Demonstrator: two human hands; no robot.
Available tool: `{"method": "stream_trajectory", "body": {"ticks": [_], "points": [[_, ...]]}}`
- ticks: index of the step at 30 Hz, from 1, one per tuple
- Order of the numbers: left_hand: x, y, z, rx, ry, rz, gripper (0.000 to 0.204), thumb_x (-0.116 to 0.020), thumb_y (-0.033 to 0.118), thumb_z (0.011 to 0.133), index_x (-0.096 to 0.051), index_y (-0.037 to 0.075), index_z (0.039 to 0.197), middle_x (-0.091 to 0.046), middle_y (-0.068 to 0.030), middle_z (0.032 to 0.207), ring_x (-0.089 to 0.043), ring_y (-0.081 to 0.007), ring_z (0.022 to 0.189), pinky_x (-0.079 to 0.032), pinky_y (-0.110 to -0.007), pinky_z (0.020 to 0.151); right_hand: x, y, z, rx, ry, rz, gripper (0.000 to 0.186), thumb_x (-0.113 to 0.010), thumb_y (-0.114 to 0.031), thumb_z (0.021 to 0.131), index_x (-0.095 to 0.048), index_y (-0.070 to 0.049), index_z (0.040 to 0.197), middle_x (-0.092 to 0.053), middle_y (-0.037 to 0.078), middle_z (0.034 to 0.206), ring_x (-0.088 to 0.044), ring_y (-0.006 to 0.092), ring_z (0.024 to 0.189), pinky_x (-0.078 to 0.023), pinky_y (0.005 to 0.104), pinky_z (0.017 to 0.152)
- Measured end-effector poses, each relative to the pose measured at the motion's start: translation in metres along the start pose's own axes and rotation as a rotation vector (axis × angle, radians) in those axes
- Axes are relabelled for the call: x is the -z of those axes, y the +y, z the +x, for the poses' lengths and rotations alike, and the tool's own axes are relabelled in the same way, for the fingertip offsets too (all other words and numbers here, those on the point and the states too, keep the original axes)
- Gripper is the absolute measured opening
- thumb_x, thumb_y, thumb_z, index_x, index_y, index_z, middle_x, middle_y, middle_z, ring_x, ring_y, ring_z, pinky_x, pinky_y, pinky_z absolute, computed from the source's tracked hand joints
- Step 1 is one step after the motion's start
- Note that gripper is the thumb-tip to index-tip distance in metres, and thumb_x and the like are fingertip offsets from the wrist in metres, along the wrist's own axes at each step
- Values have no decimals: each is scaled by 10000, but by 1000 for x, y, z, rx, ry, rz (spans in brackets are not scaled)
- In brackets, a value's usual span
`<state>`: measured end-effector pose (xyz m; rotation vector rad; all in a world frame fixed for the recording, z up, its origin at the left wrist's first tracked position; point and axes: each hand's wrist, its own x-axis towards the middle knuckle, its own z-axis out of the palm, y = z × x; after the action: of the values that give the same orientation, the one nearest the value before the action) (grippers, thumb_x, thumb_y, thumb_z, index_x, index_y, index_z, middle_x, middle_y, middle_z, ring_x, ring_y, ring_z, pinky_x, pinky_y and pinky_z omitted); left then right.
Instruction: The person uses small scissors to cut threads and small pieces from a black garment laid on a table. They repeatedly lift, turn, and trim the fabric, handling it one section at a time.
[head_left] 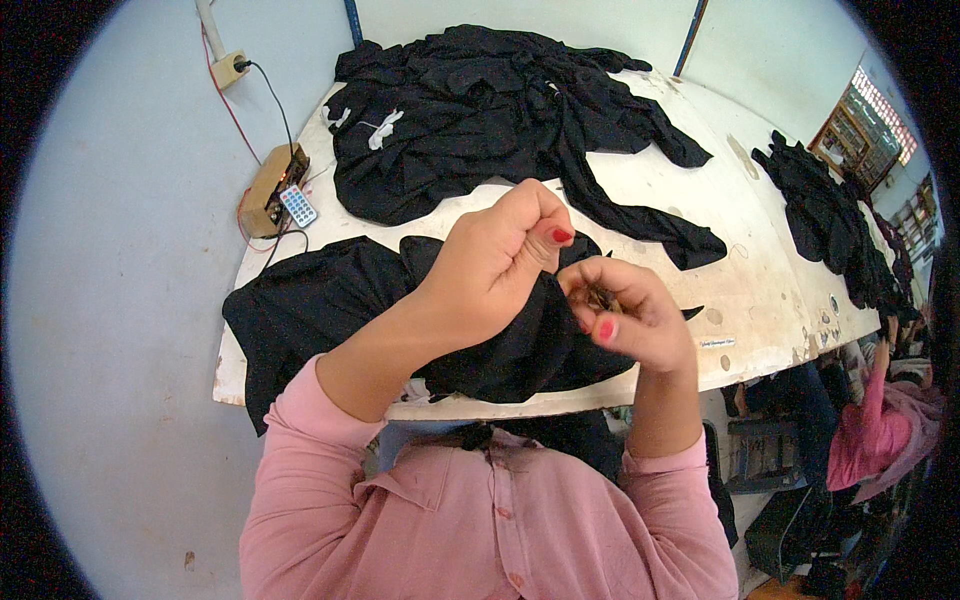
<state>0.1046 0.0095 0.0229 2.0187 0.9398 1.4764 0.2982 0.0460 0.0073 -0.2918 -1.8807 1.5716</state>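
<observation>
A black garment (310, 305) lies across the near edge of a white table (745, 280), with part of it lifted up to my hands. My left hand (495, 260) pinches a fold of the black cloth between thumb and fingers, raised above the table. Close beside it, my right hand (630, 315) is closed on a small dark metal tool (603, 297) that is mostly hidden by the fingers. The two hands almost touch. Pink sleeves cover both forearms.
A large heap of black garments (500, 110) fills the far side of the table. More black cloth (830, 220) lies along its right edge. A small wooden box with wires (268, 188) and a white remote (297, 206) sit at the left edge. A person in pink (880, 430) sits at lower right.
</observation>
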Motion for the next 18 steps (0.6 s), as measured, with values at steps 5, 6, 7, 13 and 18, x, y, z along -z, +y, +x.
{"method": "stream_trajectory", "body": {"ticks": [5,6,7,13,18], "points": [[9,1,1,144,-36,-236,184,-506,236,983,-482,53,987,-497,0,799,-496,-64,737,-410,-201,694,-14,15,0,132,327,-176,183,-751,-88,758,-600,-42,849,-487,-69,649,-385,23,573,-306,173,534],[13,3,-3,149,-73,-284,157,-526,199,969,-474,57,1012,-500,-7,833,-498,-68,759,-411,-205,708,-13,17,4,209,390,-230,167,-742,-77,761,-594,-42,831,-496,-62,645,-401,30,573,-321,177,533],[16,6,-7,153,-111,-333,154,-547,161,954,-467,60,1038,-503,-14,868,-500,-71,781,-412,-210,723,-13,18,5,239,446,-288,155,-734,-68,764,-592,-41,820,-507,-53,642,-418,35,575,-335,182,532],[32,-2,-21,-138,-135,301,204,-528,-112,666,-658,19,753,-526,-93,938,-570,-208,834,-464,-290,727,-29,13,-3,481,591,-930,169,-742,-24,708,-604,-62,797,-560,33,614,-521,137,504,-391,268,462],[17,-5,-35,-69,97,144,173,-581,-102,744,-666,-7,861,-556,-76,987,-566,-157,880,-459,-251,733,-43,15,0,749,496,-1199,208,-755,-9,659,-630,-65,816,-531,19,575,-514,172,459,-378,289,425]]}}
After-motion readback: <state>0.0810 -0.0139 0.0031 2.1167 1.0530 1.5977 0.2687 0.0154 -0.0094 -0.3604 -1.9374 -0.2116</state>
